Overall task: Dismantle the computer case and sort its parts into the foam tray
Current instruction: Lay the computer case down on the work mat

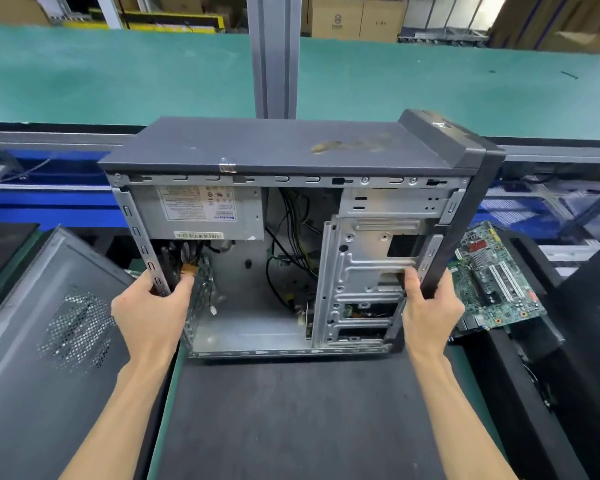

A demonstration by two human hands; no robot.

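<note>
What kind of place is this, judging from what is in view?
Probably a factory or recycling workshop line. A green conveyor belt runs behind the opened computer case, stacked cardboard boxes stand beyond it, and a loose motherboard lies beside it.

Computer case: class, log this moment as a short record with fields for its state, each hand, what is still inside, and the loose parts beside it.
case: case upright on dark mat, side open
left hand: left hand grips rear edge
right hand: right hand grips front edge
inside: power supply top left, black cables, drive cage
left of case: side panel
right of case: motherboard
</note>
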